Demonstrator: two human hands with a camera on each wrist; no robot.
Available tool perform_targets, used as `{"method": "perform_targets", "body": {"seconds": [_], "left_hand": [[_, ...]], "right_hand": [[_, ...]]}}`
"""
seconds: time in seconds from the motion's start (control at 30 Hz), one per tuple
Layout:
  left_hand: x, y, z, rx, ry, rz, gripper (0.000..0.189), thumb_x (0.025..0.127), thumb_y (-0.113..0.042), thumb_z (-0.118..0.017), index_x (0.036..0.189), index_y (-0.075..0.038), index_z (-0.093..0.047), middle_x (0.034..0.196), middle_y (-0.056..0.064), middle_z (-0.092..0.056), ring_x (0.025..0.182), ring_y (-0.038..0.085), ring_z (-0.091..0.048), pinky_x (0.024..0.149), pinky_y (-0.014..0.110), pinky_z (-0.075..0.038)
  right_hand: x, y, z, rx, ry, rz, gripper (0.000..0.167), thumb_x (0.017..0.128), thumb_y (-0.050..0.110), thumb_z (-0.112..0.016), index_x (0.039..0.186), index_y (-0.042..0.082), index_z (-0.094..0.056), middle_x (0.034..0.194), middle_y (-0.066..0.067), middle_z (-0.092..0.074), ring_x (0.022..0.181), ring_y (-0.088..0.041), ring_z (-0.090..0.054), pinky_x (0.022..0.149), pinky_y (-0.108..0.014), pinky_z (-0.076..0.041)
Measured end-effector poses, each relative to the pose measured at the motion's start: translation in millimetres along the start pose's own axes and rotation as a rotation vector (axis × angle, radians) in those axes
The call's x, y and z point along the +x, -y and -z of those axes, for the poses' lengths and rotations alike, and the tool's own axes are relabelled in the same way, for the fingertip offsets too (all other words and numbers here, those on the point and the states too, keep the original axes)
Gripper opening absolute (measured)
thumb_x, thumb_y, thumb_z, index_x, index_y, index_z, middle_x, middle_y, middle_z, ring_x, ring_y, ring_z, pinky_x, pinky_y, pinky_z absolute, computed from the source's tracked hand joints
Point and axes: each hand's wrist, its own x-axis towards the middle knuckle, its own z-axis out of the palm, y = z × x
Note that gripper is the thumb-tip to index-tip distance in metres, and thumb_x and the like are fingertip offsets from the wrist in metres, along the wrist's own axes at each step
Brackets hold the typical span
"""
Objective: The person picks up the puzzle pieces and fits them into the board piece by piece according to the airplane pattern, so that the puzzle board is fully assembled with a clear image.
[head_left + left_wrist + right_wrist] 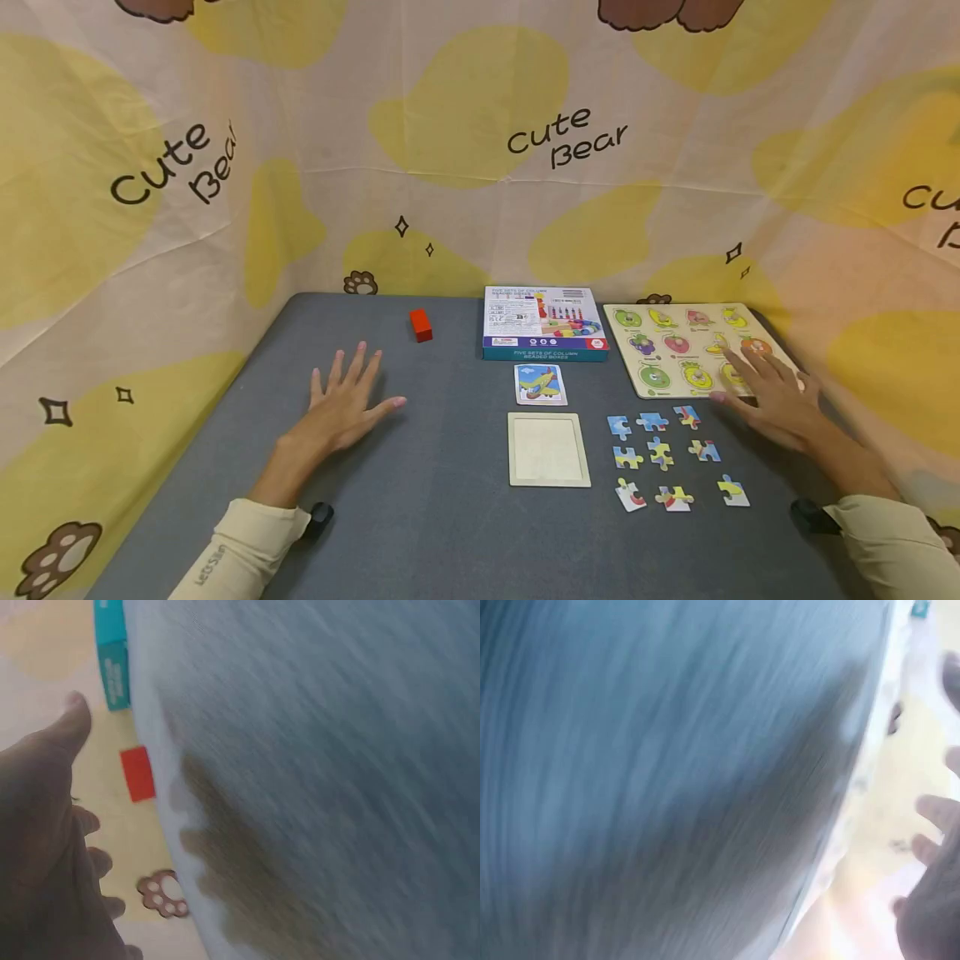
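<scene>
My left hand (341, 412) is held over the left part of the grey table, fingers spread and thumb pointing right, holding nothing. Beyond its fingertips lies a red block (422, 325), seen also in the left wrist view past the fingers. The right hand (776, 400), fingers spread too, overlaps the lower right corner of a wooden fruit puzzle board (670, 362) and hides some of its fruit pictures. Left of that hand, several loose jigsaw pieces (661, 454) lie in rough rows. Beside them is a square, light wooden puzzle tray (549, 450), with an airplane picture card (540, 385) behind it.
A flat toy box (545, 323) with a teal front edge lies at the back of the grey table (450, 517), left of the fruit board. Behind and along the left side hangs a patterned cloth (450, 108) with bear lettering and yellow patches.
</scene>
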Motion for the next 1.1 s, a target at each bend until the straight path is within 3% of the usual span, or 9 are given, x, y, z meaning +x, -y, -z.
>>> {"method": "perform_targets", "body": {"seconds": [0.17, 0.37, 0.63, 0.83, 1.1], "left_hand": [[0.7, -26.2, -1.4, -0.046, 0.021, -0.092, 0.093, 0.104, -0.061, -0.057, 0.169, -0.004, -0.022, 0.176, 0.021, -0.013, 0.161, 0.050, -0.010, 0.120, 0.076, -0.005], [-1.3, -70.3, -11.0, -0.132, 0.111, -0.208, 0.090, 0.101, -0.056, -0.065, 0.167, -0.006, -0.029, 0.175, 0.014, -0.026, 0.162, 0.038, -0.022, 0.124, 0.068, -0.016], [-0.1, -119.0, -35.9, -0.146, 0.211, -0.333, 0.087, 0.098, -0.054, -0.071, 0.164, -0.006, -0.039, 0.171, 0.009, -0.036, 0.161, 0.031, -0.026, 0.125, 0.063, -0.022], [1.6, -137.1, -53.7, -0.128, 0.262, -0.357, 0.088, 0.096, -0.055, -0.073, 0.163, -0.007, -0.042, 0.169, 0.009, -0.040, 0.159, 0.032, -0.031, 0.123, 0.062, -0.025], [1.3, -143.4, -62.5, -0.095, 0.244, -0.361, 0.091, 0.091, -0.056, -0.079, 0.160, -0.007, -0.046, 0.165, 0.009, -0.043, 0.155, 0.032, -0.036, 0.121, 0.063, -0.028]], "right_hand": [[6.2, 35.8, -2.7, 0.031, 0.005, 0.073, 0.088, 0.096, 0.055, -0.071, 0.164, 0.013, -0.037, 0.163, -0.029, -0.036, 0.142, -0.062, -0.029, 0.099, -0.083, -0.017], [13.0, 85.0, -8.2, 0.090, 0.021, 0.182, 0.064, 0.092, 0.044, -0.081, 0.144, 0.010, -0.066, 0.146, -0.024, -0.059, 0.130, -0.052, -0.045, 0.091, -0.068, -0.029], [17.0, 124.1, -18.7, 0.139, 0.120, 0.262, 0.040, 0.089, 0.033, -0.086, 0.124, 0.013, -0.080, 0.128, -0.010, -0.072, 0.119, -0.037, -0.053, 0.087, -0.055, -0.032], [16.4, 132.6, -23.4, 0.166, 0.147, 0.258, 0.027, 0.089, 0.024, -0.085, 0.114, 0.014, -0.084, 0.120, -0.005, -0.072, 0.116, -0.032, -0.052, 0.085, -0.049, -0.031], [17.2, 137.0, -25.5, 0.165, 0.142, 0.257, 0.022, 0.088, 0.027, -0.087, 0.106, 0.014, -0.085, 0.113, -0.003, -0.073, 0.110, -0.029, -0.054, 0.088, -0.053, -0.037]]}}
